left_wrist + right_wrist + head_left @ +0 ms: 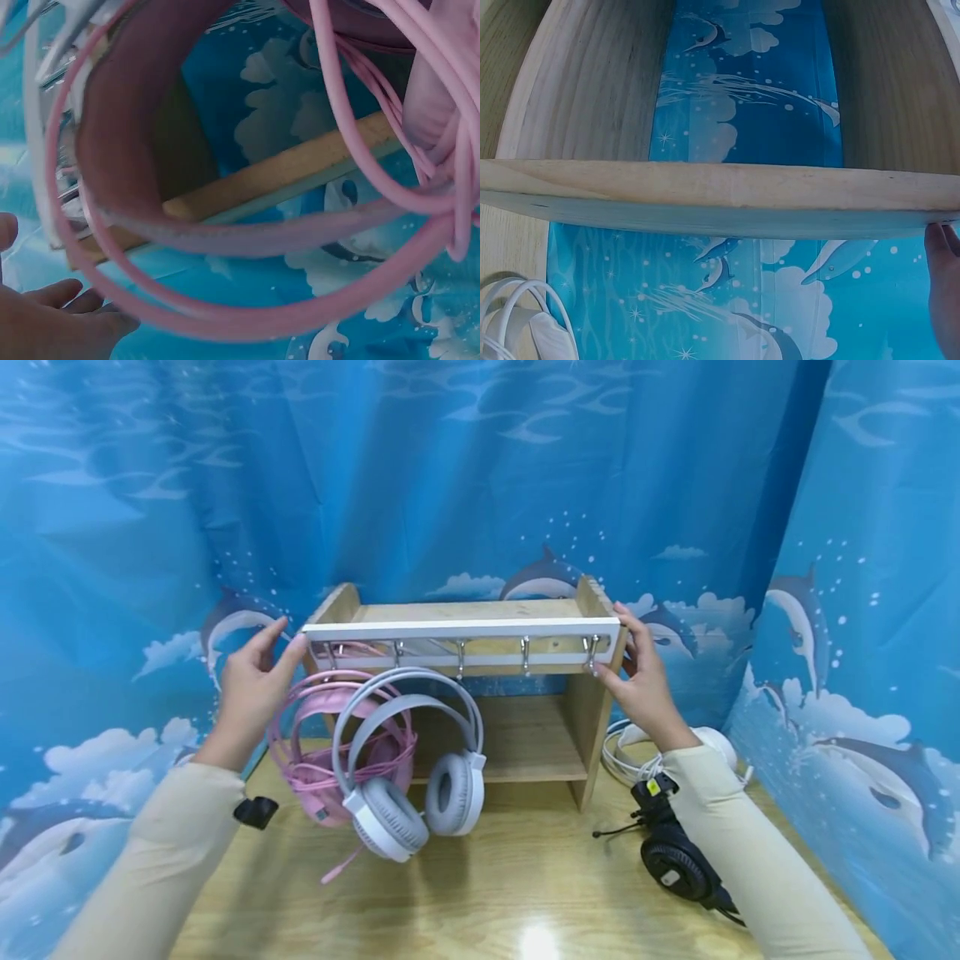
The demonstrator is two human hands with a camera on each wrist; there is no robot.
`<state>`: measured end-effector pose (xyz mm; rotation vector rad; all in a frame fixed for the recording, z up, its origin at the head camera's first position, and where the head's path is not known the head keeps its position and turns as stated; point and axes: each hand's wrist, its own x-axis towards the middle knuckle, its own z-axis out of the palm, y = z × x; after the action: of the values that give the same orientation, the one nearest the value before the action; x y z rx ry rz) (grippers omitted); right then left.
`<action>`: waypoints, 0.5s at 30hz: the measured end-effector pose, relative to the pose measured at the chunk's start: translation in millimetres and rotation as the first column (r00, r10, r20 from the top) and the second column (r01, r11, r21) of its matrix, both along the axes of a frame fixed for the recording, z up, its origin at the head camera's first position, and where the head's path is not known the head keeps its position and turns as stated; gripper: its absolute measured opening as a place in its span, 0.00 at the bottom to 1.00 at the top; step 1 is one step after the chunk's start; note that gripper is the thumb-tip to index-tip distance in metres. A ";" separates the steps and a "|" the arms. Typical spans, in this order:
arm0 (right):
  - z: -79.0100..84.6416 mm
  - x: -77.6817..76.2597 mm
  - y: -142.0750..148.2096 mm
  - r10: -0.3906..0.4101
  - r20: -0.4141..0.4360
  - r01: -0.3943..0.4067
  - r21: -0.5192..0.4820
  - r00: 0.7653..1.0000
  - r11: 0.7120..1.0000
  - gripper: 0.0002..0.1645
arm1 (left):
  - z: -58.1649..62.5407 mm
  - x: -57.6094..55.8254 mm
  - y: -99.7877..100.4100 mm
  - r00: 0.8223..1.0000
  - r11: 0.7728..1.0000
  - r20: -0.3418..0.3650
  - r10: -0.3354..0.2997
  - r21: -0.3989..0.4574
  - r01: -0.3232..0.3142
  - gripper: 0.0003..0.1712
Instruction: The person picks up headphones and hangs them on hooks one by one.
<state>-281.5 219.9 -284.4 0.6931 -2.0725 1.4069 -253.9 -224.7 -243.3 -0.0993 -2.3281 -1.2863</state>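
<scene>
A white hook rail with several metal hooks runs across the front of a small wooden shelf. White headphones and pink headphones with a coiled pink cable hang below its left half. My left hand is at the rail's left end, thumb tip right at the corner and fingers spread apart. At the other end my right hand holds the rail's corner, thumb low on the front and fingers by the outer side. In the right wrist view, fingertips meet the side panel.
Black headphones lie on the wooden table under my right forearm. Behind them are other white headphones with a coiled white cable. A blue dolphin-print curtain closes off the back and sides.
</scene>
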 end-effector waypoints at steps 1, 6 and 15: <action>-0.8 0.0 0.3 0.002 0.002 -0.002 -0.002 1.000 1.000 0.37 | -0.3 -3.2 1.2 1.000 1.000 0.002 -0.005 -0.020 0.005 0.40; -2.2 -0.1 1.1 0.004 0.003 -0.004 -0.003 1.000 1.000 0.37 | -1.4 -15.5 8.0 1.000 0.997 -0.003 0.006 -0.072 -0.006 0.39; -0.5 -1.5 0.9 0.001 -0.003 -0.001 -0.006 1.000 1.000 0.37 | 2.1 -28.5 18.0 0.996 0.987 -0.002 0.092 -0.133 -0.092 0.43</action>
<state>-283.0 220.8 -284.9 0.6938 -2.0646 1.4114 -282.3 -206.7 -241.2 -0.0322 -2.3908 -1.0881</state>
